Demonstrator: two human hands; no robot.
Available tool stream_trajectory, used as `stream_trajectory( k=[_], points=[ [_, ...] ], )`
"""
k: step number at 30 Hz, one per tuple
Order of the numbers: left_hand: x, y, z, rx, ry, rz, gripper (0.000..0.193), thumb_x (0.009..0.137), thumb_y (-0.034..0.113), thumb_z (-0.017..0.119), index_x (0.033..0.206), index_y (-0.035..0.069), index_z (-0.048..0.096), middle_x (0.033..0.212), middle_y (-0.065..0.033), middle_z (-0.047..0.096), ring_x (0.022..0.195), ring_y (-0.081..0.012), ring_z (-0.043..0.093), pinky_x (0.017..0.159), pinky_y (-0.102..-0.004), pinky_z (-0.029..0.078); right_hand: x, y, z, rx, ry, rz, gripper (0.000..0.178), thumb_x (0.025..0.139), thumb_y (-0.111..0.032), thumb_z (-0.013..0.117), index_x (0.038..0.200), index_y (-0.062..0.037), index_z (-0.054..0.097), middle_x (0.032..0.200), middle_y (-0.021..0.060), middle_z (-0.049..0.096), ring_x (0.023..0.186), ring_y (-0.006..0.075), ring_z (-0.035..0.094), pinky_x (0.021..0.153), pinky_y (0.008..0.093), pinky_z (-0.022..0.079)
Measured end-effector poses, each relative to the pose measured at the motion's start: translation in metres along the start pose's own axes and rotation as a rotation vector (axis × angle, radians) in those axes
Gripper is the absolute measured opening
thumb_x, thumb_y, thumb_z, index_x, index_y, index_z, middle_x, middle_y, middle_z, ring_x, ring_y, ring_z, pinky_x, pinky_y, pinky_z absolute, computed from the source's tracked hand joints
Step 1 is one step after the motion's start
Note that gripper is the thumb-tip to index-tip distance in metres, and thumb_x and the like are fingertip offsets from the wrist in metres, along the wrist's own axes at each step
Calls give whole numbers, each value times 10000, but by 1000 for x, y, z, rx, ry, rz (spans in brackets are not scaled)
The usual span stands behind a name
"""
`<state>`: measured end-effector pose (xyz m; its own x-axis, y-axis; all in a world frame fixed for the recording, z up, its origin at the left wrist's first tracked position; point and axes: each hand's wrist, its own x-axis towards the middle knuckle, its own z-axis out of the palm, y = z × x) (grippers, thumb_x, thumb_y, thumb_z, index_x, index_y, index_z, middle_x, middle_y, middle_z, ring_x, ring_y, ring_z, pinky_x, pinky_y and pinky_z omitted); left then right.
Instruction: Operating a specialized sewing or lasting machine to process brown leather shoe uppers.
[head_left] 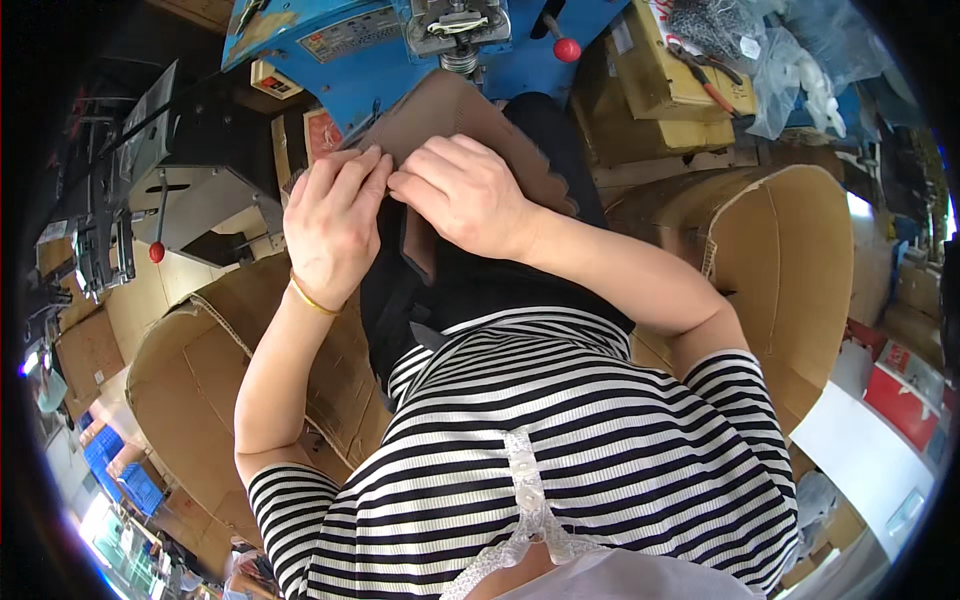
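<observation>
A brown, leather-like sheet [485, 125] with a scalloped right edge lies across my lap, just below the front of a blue machine [370, 65]. My left hand [335, 220] is closed on the sheet's left part, its fingertips pinched together. Right beside it, my right hand [465, 195] bends its fingers over the same sheet, with the fingertips of both hands almost touching. A narrow brown flap [418, 245] hangs down below my fingers. What lies exactly between the fingertips is hidden.
Large open cardboard boxes stand to my left [190, 400] and right [790, 260]. Red-handled pliers [705, 80] rest on a carton at the upper right, near clear plastic bags [790, 80]. A lever with a red knob [566, 50] sticks out of the machine.
</observation>
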<state>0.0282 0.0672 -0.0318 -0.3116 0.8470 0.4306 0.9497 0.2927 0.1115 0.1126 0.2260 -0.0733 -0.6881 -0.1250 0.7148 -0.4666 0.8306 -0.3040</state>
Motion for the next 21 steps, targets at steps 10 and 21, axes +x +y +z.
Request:
stream_trajectory(
  k=[10, 21],
  points=[
    [-47, -12, 31, 27, 167, 109, 331, 654, 36, 650, 982, 23, 692, 1036, -42, 644, 933, -200, 615, 782, -325, 495, -19, 31, -35, 10, -15, 11, 110, 754, -120, 683, 828, -64, 624, 845, 60, 613, 805, 250, 605, 690, 372, 482],
    [-41, -13, 37, 4, 270, 145, 298, 649, 14, 655, 943, 22, 703, 982, -38, 652, 901, -202, 622, 765, -319, 502, -149, 254, -217, -955, -483, 599, 714, 742, -121, 692, 1393, -84, 400, 1397, 162, 432, 1233, 363, 461, 1018, 458, 394]
  ],
)
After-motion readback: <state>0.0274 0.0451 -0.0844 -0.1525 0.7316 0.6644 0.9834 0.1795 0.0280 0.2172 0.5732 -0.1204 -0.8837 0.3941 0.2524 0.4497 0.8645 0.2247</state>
